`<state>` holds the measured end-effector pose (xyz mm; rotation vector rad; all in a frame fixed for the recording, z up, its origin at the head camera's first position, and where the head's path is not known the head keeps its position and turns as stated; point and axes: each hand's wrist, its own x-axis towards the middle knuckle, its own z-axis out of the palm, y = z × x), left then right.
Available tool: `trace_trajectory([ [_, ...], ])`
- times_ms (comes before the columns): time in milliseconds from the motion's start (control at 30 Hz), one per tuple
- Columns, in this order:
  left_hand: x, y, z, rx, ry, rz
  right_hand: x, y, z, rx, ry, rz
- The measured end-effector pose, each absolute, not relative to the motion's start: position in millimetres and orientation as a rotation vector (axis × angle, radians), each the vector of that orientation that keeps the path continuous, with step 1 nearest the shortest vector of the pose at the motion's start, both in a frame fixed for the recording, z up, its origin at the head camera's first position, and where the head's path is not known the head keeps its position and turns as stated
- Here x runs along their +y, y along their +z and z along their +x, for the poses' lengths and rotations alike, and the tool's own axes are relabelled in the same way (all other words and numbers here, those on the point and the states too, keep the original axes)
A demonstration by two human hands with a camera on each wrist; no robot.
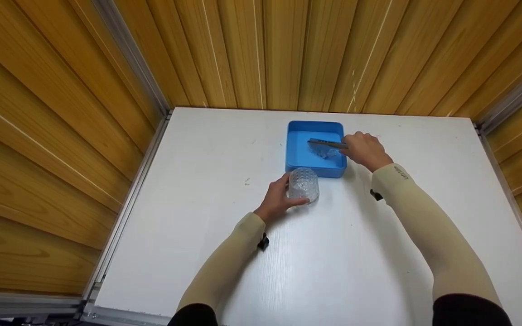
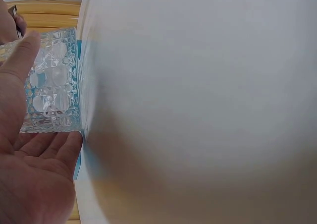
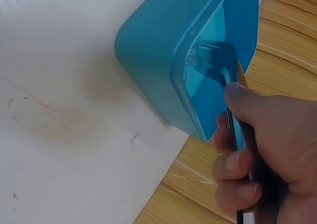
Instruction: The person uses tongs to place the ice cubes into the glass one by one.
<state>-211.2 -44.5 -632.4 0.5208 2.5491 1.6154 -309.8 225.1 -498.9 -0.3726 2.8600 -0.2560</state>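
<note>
My left hand (image 1: 275, 199) grips a clear patterned glass (image 1: 304, 184) from its left side, thumb across the near side. In the left wrist view the glass (image 2: 53, 80) shows a raised dimpled pattern, with its lower edge close to the white table. My right hand (image 1: 366, 149) holds metal tongs (image 1: 326, 143) over a blue square box (image 1: 316, 172). The right wrist view shows a fork-like end with tines on the tongs (image 3: 218, 60), reaching inside the box (image 3: 148, 48). Clear, ice-like pieces (image 1: 325, 152) lie in the box below the tongs.
The white table (image 1: 206, 181) carries the box and the glass, which stands just in front of the box's near left corner. Wood-patterned walls (image 1: 283, 54) rise behind and at both sides. A metal rail (image 1: 127, 194) runs along the left edge.
</note>
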Motion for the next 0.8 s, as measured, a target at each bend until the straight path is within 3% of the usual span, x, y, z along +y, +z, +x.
trace_trajectory([
  [800,-43,-631,-210,2.551,1.615,0.521,224,-510,-313,2.948,-0.302,-0.429],
])
